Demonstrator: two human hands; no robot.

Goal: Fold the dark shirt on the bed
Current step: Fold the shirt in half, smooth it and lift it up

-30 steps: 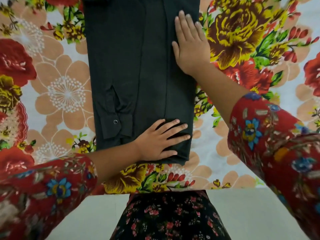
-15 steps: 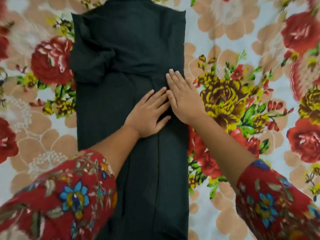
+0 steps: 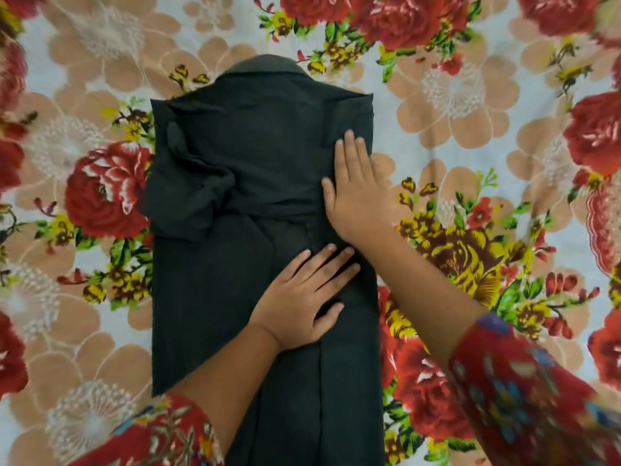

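The dark shirt [image 3: 235, 290] lies lengthwise on the bed as a long narrow strip, its sides folded in and its collar at the far end. A sleeve is bunched across its upper left part. My left hand [image 3: 302, 297] rests flat on the middle of the shirt, fingers straight and pointing up to the right. My right hand [image 3: 356, 193] presses flat on the shirt's right edge, just beyond the left hand, fingers pointing toward the collar.
The bed is covered with a flowered sheet [image 3: 470, 112] in red, peach and yellow on all sides of the shirt. My red patterned sleeves fill the lower corners of the view.
Both hands have slid up the shirt from its hem toward the collar, staying flat. The right hand has moved further ahead of the left. The view has shifted up, showing the collar.
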